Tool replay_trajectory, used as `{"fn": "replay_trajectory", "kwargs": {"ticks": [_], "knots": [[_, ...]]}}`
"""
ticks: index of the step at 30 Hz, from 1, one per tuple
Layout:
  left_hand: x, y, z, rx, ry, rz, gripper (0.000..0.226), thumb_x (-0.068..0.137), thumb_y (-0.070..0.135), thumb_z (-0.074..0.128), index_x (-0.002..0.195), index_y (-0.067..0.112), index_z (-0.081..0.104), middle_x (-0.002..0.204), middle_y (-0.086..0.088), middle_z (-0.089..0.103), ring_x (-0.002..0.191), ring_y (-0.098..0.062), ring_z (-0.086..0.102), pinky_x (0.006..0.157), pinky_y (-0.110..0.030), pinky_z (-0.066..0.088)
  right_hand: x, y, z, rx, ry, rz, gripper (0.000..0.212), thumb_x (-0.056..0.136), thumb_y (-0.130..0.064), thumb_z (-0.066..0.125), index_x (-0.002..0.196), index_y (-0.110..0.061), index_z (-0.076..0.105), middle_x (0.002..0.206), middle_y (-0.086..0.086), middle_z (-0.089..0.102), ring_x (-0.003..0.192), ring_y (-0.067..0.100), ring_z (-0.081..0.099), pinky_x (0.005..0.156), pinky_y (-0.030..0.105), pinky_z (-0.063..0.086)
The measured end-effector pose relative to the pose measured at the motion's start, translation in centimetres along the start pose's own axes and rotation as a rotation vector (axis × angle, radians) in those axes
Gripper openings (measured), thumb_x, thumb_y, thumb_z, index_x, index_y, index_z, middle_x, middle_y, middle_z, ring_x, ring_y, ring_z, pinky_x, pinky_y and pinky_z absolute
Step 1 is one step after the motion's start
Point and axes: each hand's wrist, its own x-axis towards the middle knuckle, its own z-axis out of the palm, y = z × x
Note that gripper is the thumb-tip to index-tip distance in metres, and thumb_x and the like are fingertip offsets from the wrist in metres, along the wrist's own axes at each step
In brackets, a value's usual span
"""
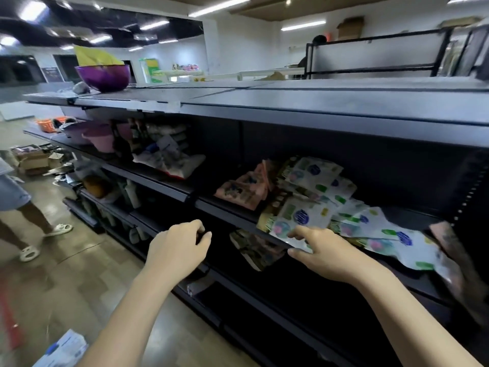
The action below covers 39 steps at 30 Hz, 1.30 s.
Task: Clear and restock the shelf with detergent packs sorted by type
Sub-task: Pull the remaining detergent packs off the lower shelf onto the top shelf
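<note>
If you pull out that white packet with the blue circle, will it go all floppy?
Probably. The white packs look like soft pouches, creased and slumped over each other. The right hand touches the front one at the shelf edge; glossy film may slip, so neighbours could slide too.

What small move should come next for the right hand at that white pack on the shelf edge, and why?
Probably close the right hand on the front white pack and lift it off the shelf. The fingers already touch its lower edge, which overhangs the shelf lip, and the white packs lie loosely heaped beside the pink packs. The left hand looks empty, free to steady the heap.
</note>
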Motion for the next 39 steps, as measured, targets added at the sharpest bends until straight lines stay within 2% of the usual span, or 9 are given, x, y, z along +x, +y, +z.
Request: {"fn": "replay_trajectory", "kwargs": {"ticks": [6, 11, 13, 16, 22, 28, 34, 36, 39], "knots": [[7.0, -6.2, 1.2, -0.023, -0.027, -0.099, 0.03, 0.096, 0.047, 0.038, 0.111, 0.029, 0.057, 0.089, 0.013, 0.066, 0.081, -0.013, 0.063, 0.068, -0.03, 0.053, 7.9, -2.5, -0.6, 0.049, -0.064, -0.01, 0.037, 0.095, -0.048, 0.046, 0.129, -0.033, 0.045, 0.131, -0.008, 0.05, 0.115, 0.016, 0.051, 0.093, 0.034, 0.047], [13.9, -11.5, 2.7, -0.068, -0.033, -0.182, 0.032, 0.096, 0.049, 0.037, 0.114, 0.028, 0.055, 0.097, 0.01, 0.065, 0.084, -0.016, 0.062, 0.07, -0.032, 0.054, 13.9, -5.1, 0.4, 0.081, -0.062, 0.016, 0.04, 0.096, -0.046, 0.048, 0.133, -0.035, 0.043, 0.13, -0.012, 0.048, 0.11, 0.012, 0.052, 0.09, 0.03, 0.047], [16.3, -13.4, 3.2, -0.097, -0.03, -0.214, 0.034, 0.095, 0.05, 0.038, 0.116, 0.028, 0.055, 0.104, 0.008, 0.065, 0.089, -0.019, 0.062, 0.072, -0.031, 0.052, 15.9, -5.7, 0.9, 0.096, -0.067, 0.027, 0.04, 0.095, -0.046, 0.048, 0.134, -0.036, 0.043, 0.136, -0.013, 0.045, 0.116, 0.011, 0.049, 0.091, 0.028, 0.045], [21.3, -17.3, 4.4, -0.151, -0.059, -0.244, 0.04, 0.094, 0.053, 0.039, 0.119, 0.025, 0.053, 0.111, 0.004, 0.063, 0.093, -0.021, 0.06, 0.075, -0.033, 0.052, 19.6, -6.8, 2.0, 0.105, -0.062, 0.083, 0.046, 0.096, -0.046, 0.048, 0.139, -0.033, 0.039, 0.142, -0.012, 0.041, 0.126, 0.013, 0.045, 0.093, 0.025, 0.042], [31.9, -23.3, 7.6, -0.224, -0.199, -0.198, 0.059, 0.092, 0.059, 0.039, 0.135, 0.02, 0.043, 0.118, -0.002, 0.06, 0.092, -0.022, 0.061, 0.077, -0.036, 0.054, 26.2, -9.4, 3.6, 0.198, -0.019, 0.247, 0.055, 0.095, -0.044, 0.05, 0.145, -0.031, 0.032, 0.145, -0.012, 0.041, 0.127, 0.01, 0.045, 0.092, 0.021, 0.044], [39.6, -26.6, 11.0, -0.166, -0.369, -0.237, 0.077, 0.091, 0.066, 0.027, 0.142, 0.009, 0.039, 0.147, -0.012, 0.035, 0.134, -0.033, 0.031, 0.109, -0.05, 0.026, 30.0, -11.3, 5.0, 0.203, 0.054, 0.41, 0.058, 0.095, -0.048, 0.049, 0.147, -0.029, 0.031, 0.144, -0.011, 0.042, 0.13, 0.011, 0.043, 0.093, 0.019, 0.042], [43.9, -27.9, 14.2, -0.175, -0.423, -0.267, 0.086, 0.087, 0.073, 0.02, 0.151, 0.014, 0.019, 0.158, -0.01, 0.012, 0.145, -0.032, 0.003, 0.114, -0.054, -0.006, 30.6, -12.4, 5.7, 0.213, 0.072, 0.52, 0.053, 0.094, -0.049, 0.049, 0.143, -0.031, 0.037, 0.138, -0.012, 0.048, 0.124, 0.013, 0.048, 0.096, 0.027, 0.046], [44.4, -27.6, 15.1, -0.352, -0.404, -0.275, 0.081, 0.089, 0.07, 0.028, 0.152, 0.02, 0.015, 0.159, -0.009, 0.008, 0.145, -0.033, 0.002, 0.114, -0.055, -0.007, 30.5, -13.2, 5.8, 0.175, 0.091, 0.557, 0.053, 0.096, -0.046, 0.048, 0.144, -0.027, 0.037, 0.135, -0.011, 0.049, 0.123, 0.014, 0.05, 0.095, 0.026, 0.047], [44.8, -26.5, 16.1, -0.481, -0.316, -0.184, 0.061, 0.097, 0.044, 0.034, 0.147, 0.011, 0.03, 0.152, -0.02, 0.026, 0.139, -0.041, 0.022, 0.113, -0.059, 0.011, 30.2, -13.9, 6.4, 0.145, 0.136, 0.59, 0.051, 0.096, -0.046, 0.047, 0.142, -0.027, 0.038, 0.135, -0.011, 0.05, 0.122, 0.015, 0.051, 0.096, 0.031, 0.047]]}}
